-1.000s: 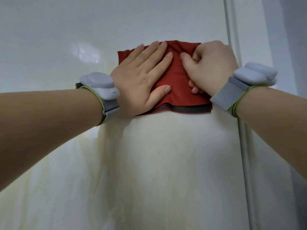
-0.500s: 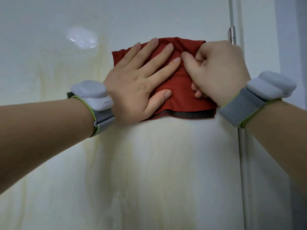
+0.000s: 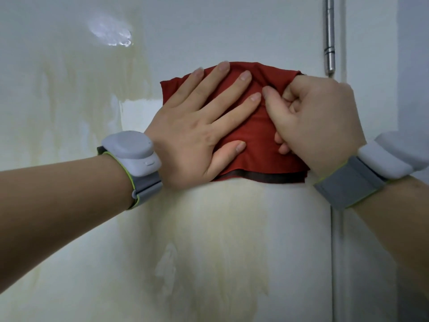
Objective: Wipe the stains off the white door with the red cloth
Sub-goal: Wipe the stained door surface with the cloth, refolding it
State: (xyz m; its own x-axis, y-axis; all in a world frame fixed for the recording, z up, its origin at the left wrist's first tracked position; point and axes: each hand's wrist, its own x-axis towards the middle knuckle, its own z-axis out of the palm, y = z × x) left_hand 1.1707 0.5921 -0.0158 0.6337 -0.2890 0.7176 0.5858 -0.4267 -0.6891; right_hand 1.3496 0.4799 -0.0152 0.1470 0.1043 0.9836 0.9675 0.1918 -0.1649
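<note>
The red cloth (image 3: 257, 140) lies flat against the white door (image 3: 232, 24), its dark lower hem showing. My left hand (image 3: 197, 126) presses on the cloth's left half with straight, spread fingers. On the right half, my right hand (image 3: 318, 122) has its fingers curled and bunches the fabric near the top right corner. Yellowish stains (image 3: 218, 247) streak the door below the cloth, and more stains (image 3: 76, 89) run down at the left. A cleaner pale patch (image 3: 139, 112) sits just left of the cloth.
A metal hinge (image 3: 329, 43) stands on the door's right edge, just above my right hand. Right of it runs the door frame (image 3: 371, 66). A bright glare spot (image 3: 109, 31) shows at the upper left. Both wrists carry grey bands with white units.
Both hands and the cloth have slid down the door, with the hinge now fully in view above them. The grips stay the same.
</note>
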